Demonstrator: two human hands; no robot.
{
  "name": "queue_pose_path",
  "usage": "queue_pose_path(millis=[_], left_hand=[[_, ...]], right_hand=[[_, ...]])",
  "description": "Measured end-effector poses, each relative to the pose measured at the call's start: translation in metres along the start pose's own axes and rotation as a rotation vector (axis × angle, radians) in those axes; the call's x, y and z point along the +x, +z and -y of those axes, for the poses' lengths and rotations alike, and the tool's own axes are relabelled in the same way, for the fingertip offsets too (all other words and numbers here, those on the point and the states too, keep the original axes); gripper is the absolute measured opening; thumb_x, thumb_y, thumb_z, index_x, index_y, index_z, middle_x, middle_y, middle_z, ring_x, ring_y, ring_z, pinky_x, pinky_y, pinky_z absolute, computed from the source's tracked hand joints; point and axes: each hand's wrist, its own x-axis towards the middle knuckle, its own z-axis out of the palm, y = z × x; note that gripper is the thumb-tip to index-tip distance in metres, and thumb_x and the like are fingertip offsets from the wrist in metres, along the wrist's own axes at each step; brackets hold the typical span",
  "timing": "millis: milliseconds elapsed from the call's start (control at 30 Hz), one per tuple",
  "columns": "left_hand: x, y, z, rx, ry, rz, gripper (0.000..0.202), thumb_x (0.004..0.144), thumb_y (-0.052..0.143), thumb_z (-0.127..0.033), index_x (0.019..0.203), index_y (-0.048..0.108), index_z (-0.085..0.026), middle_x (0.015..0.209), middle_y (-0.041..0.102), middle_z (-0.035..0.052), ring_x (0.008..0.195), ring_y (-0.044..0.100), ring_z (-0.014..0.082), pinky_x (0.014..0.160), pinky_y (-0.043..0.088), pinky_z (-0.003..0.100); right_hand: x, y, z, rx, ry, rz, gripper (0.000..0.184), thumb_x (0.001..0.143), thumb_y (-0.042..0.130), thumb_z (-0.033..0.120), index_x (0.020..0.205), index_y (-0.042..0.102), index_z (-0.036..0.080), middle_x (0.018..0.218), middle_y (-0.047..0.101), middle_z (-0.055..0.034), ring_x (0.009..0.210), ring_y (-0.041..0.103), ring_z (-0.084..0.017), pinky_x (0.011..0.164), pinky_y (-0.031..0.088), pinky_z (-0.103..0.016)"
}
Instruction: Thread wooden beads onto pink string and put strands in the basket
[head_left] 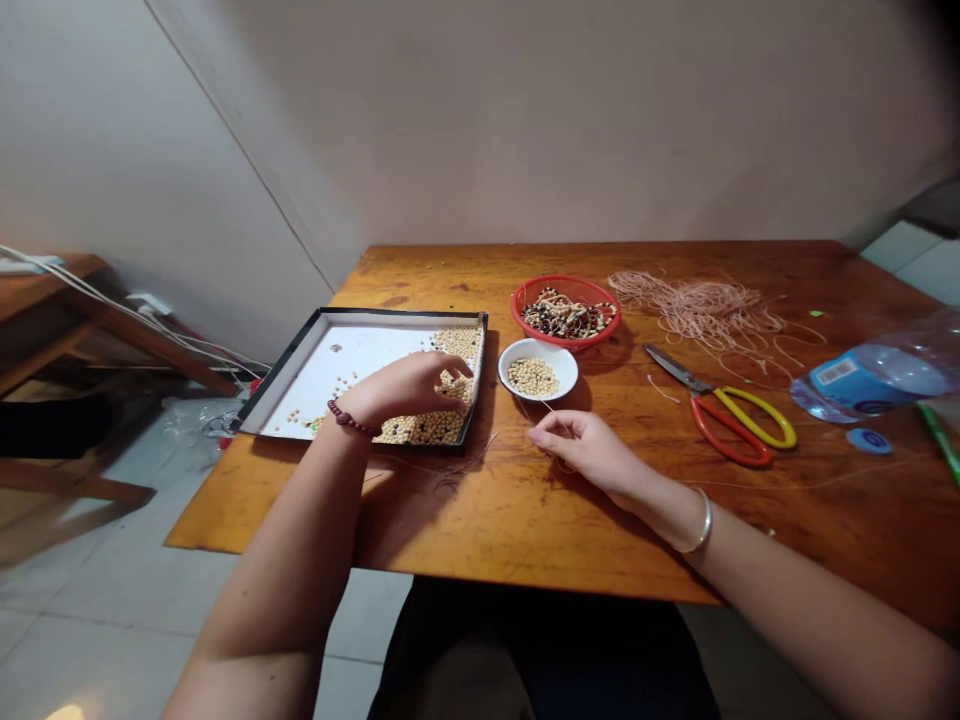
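My left hand (420,385) is over the right part of a shallow black-rimmed tray (289,372). Its fingers are bent and apart, close to the pale round beads (424,430) heaped there; whether a fingertip touches a bead I cannot tell. A thin string (550,405) is pinched between the thumb and fingers of my right hand (574,440), just in front of a white bowl (568,378). More pale beads (532,376) lie in the bowl. Behind it stands a red basket (517,305) of strung beads (566,312), pale and dark.
A tangle of pinkish string (697,310) lies at the back right. Scissors (720,405) with red and yellow handles rest right of the bowl, blades parted. Beyond them are a plastic bottle (870,380) on its side, a blue cap (870,441) and a green stick-like thing (939,440).
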Motion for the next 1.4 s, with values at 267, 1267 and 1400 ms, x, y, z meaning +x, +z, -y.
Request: queue_pose_path(millis=[267, 1267, 1400], left_hand=[[0.001, 0.003, -0.002, 0.012, -0.012, 0.045, 0.035, 0.072, 0.068, -0.032, 0.106, 0.064, -0.023, 0.096, 0.070, 0.0021, 0.078, 0.062, 0.0168, 0.066, 0.045, 0.026], [0.016, 0.036, -0.068, 0.359, 0.173, -0.358, 0.032, 0.098, 0.033, -0.033, 0.099, 0.060, -0.016, 0.081, 0.067, 0.0074, 0.074, 0.059, 0.0167, 0.074, 0.040, 0.031], [0.018, 0.038, -0.066, 0.321, 0.183, -0.338, 0.031, 0.096, 0.040, -0.036, 0.104, 0.062, -0.016, 0.094, 0.068, 0.0099, 0.089, 0.058, 0.0213, 0.080, 0.042, 0.034]], right_hand=[[0.002, 0.000, 0.001, 0.036, 0.010, -0.017, 0.032, 0.071, 0.069, 0.046, 0.070, 0.061, 0.015, 0.058, 0.051, 0.0029, 0.050, 0.039, -0.007, 0.047, 0.030, -0.023], [0.017, -0.030, 0.005, 0.145, -0.063, -0.526, 0.038, 0.063, 0.073, 0.051, 0.066, 0.057, 0.017, 0.053, 0.046, 0.0042, 0.046, 0.032, -0.006, 0.042, 0.021, -0.023], [0.016, -0.029, 0.006, 0.149, -0.042, -0.485, 0.037, 0.063, 0.074, 0.050, 0.066, 0.059, 0.016, 0.054, 0.046, 0.0045, 0.046, 0.031, -0.006, 0.043, 0.022, -0.023]])
